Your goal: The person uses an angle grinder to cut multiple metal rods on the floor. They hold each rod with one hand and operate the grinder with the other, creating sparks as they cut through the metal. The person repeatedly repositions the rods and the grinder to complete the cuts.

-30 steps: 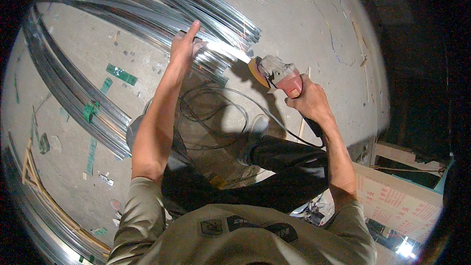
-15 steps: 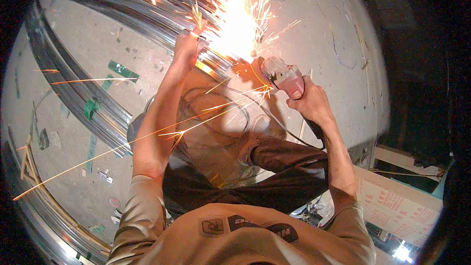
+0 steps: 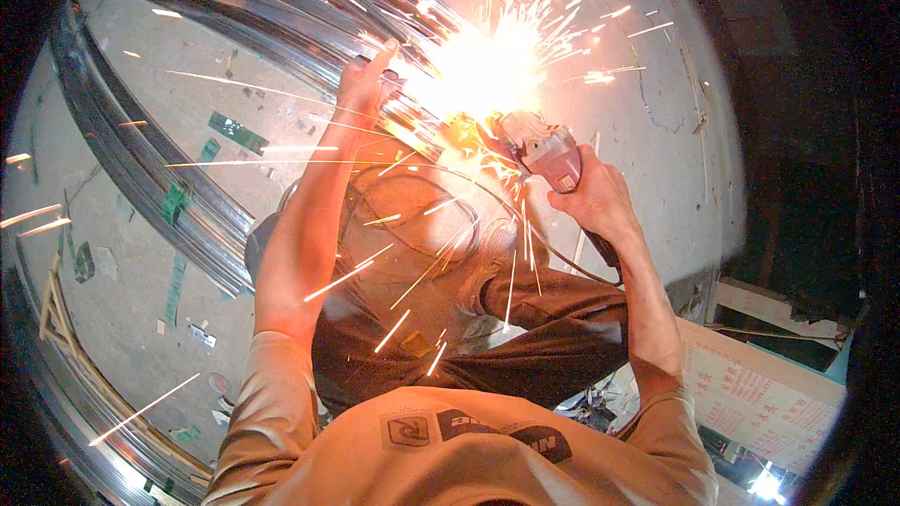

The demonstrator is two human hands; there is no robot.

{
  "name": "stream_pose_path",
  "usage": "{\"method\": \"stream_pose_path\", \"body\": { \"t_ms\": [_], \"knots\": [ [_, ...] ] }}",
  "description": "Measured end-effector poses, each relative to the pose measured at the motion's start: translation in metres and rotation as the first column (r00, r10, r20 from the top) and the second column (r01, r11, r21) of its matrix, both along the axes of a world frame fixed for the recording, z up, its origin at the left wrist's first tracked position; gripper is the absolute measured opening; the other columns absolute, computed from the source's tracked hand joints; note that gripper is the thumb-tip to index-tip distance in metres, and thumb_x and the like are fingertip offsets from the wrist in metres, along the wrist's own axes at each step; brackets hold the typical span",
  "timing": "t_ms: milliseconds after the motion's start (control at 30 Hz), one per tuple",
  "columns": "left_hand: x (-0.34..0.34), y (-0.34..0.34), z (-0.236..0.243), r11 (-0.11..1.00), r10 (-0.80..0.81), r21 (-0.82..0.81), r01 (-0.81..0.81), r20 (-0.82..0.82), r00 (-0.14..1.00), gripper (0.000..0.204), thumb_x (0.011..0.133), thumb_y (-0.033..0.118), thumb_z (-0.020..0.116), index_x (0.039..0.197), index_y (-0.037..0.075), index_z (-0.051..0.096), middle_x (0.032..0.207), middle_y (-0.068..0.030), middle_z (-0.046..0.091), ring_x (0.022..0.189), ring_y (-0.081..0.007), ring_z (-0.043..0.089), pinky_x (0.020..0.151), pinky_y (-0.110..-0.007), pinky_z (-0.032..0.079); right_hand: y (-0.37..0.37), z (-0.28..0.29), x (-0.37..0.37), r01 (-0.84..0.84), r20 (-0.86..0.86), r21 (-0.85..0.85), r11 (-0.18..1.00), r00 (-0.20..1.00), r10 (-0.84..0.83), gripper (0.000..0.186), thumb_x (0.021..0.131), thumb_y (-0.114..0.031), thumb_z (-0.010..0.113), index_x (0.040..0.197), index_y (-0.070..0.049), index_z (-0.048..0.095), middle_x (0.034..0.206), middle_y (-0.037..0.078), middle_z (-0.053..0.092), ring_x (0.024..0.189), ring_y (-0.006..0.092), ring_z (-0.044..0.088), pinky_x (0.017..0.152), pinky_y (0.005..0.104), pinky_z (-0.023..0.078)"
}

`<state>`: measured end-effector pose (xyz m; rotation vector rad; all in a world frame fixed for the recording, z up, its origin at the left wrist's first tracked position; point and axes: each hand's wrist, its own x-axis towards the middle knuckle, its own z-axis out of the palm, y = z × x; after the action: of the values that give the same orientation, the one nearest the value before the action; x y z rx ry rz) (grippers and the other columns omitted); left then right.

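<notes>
My right hand (image 3: 605, 197) is wrapped around an angle grinder (image 3: 544, 150) with a silver head and a reddish body. Its disc end meets the metal by a white-hot burst of sparks (image 3: 492, 66), whose glare hides the exact contact. To the left, my left hand (image 3: 364, 89) grips a long metal bar (image 3: 412, 126) near its end, thumb pointing away from me; its fingers are partly hidden. A dark power cord (image 3: 562, 260) trails from the grinder past my shoe (image 3: 497, 248).
Long dark metal profiles (image 3: 239, 23) fan across the far left, and another bundle (image 3: 141, 145) curves along the left. Green tape scraps (image 3: 236, 133) litter the concrete floor. A printed board (image 3: 750, 394) lies at the lower right. Sparks fly over my legs (image 3: 553, 323).
The glare has shifted slightly to the right, and sparks now scatter more widely, also down over my legs. The grinder's head has tilted a little; both hands stay nearly in place.
</notes>
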<state>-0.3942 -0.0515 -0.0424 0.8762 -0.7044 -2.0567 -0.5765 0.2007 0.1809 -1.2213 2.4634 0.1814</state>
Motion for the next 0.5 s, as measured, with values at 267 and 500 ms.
{"method": "stream_pose_path", "body": {
  "t_ms": [267, 500],
  "knots": [
    [0.0011, 0.0013, -0.0002, 0.997, -0.066, 0.033, 0.065, 0.027, 0.997, 0.045, 0.091, 0.035, 0.077, 0.112, -0.003, 0.063, 0.097, -0.0124, 0.069, 0.077, -0.0235, 0.071, 0.068, -0.035, 0.06, -0.002, 0.0027, 0.0003, -0.015, -0.025, 0.023, 1.0, 1.0, 0.015, 0.058, 0.068, -0.027, 0.08, 0.113, 0.001, 0.058, 0.095, 0.028, 0.071, 0.093, 0.0463, 0.068, 0.081, 0.0505, 0.055],
    [-0.006, 0.0085, 0.008, 0.997, 0.036, 0.061, -0.039, 0.039, 0.999, 0.043, 0.09, 0.034, 0.079, 0.104, -0.003, 0.063, 0.083, -0.0117, 0.068, 0.065, -0.0198, 0.07, 0.052, -0.031, 0.053, -0.0005, 0.0057, 0.0001, -0.055, -0.022, 0.024, 0.998, 0.998, 0.056, 0.058, 0.07, -0.031, 0.08, 0.112, 0.001, 0.057, 0.092, 0.028, 0.071, 0.09, 0.046, 0.069, 0.08, 0.051, 0.055]
  ]
}}
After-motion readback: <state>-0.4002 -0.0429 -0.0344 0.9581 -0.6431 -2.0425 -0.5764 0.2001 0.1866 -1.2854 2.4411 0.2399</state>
